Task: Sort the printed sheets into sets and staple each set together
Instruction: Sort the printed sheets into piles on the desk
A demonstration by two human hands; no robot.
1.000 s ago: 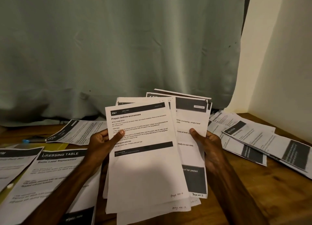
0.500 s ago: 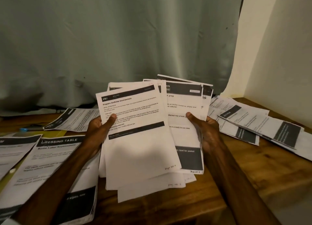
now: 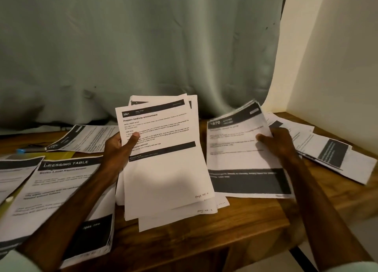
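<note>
Wood (image 3: 235,222) shows between left stack (image 3: 163,169) and right stack (image 3: 241,149).

This is looking like a room in a home: a pale green curtain (image 3: 143,47) is hanging in loose folds at 12 o'clock behind a wooden table (image 3: 255,220), and a plain cream wall (image 3: 337,67) is closing the corner at 2 o'clock. Loose printed sheets (image 3: 61,186) are lying spread over the tabletop.

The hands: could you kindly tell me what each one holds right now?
Left hand: grips the bedtime stack.
Right hand: grips the kitchen sheets.
</note>
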